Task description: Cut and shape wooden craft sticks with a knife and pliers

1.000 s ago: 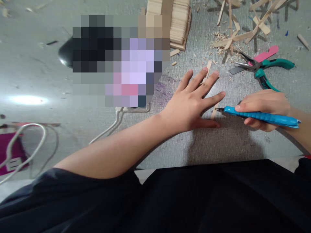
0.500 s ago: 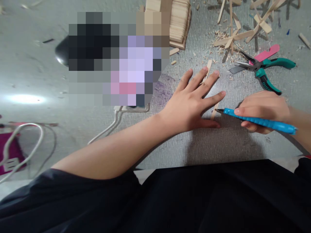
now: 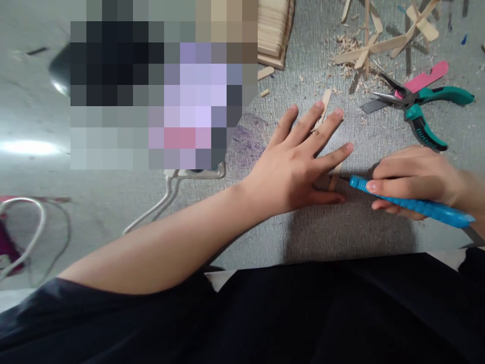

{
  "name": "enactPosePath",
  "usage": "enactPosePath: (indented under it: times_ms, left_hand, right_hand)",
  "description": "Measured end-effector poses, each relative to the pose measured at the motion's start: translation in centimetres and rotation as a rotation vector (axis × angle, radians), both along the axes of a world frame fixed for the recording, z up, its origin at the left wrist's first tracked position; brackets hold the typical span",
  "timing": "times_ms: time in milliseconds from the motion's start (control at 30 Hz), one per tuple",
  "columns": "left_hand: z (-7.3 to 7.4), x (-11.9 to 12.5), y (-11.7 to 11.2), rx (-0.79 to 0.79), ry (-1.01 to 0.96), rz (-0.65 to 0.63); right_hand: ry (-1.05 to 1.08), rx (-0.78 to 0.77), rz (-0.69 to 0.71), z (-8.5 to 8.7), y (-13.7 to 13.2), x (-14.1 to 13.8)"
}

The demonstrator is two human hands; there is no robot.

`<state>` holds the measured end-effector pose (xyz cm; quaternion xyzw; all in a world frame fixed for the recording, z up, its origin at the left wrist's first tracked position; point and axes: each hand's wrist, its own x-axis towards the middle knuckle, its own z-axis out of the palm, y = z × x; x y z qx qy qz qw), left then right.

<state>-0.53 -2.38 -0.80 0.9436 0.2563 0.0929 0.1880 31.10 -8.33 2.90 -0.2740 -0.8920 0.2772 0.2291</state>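
My left hand [image 3: 297,162] lies flat with fingers spread over a thin wooden craft stick [image 3: 326,98]. The stick shows beyond the fingertips and again between index finger and thumb; its middle is hidden under the hand. In my right hand [image 3: 413,182] is a blue pen [image 3: 413,200], gripped between thumb and fingers. The pen's dark tip points left, close to the near part of the stick; whether it touches is hard to tell. Green-handled pliers [image 3: 413,103] lie just beyond my right hand, over a pink-handled blade [image 3: 424,83].
Joined craft sticks [image 3: 369,49] and wood shavings lie at the far right. A stack of craft sticks [image 3: 275,30] stands at the back. White cables [image 3: 149,210] run along the left. A blurred-out patch covers the upper left.
The view has shifted slightly. The pen has drawn back a little from the stick, its tip now smeared. My left hand keeps its place on the stick.
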Motion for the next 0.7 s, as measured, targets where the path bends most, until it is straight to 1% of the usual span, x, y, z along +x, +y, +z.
enactPosePath:
  times_ms: [67,133,233,333,500,700]
  left_hand:
    - [0.3,-0.1,0.0,-0.018,-0.007,-0.001]
    - [0.6,-0.2,0.0,-0.029,0.0,-0.002]
    - [1.2,-0.1,-0.1,-0.034,0.01,0.015]
    - [1.5,0.0,-0.3,-0.047,0.025,0.034]
    - [1.0,0.0,-0.6,-0.033,0.015,0.064]
    - [0.5,-0.1,-0.6,-0.006,-0.021,0.041]
  right_hand:
    - [0.034,-0.02,0.025,0.2,0.0,-0.2]
    - [0.082,-0.047,0.018,0.3,0.2,-0.5]
    - [0.134,-0.076,0.005,0.2,0.6,-0.7]
    - [0.162,-0.093,0.027,0.1,1.0,-0.7]
    - [0.155,-0.076,0.031,0.2,1.3,-0.3]
    - [0.181,-0.113,0.039,-0.3,1.0,0.0]
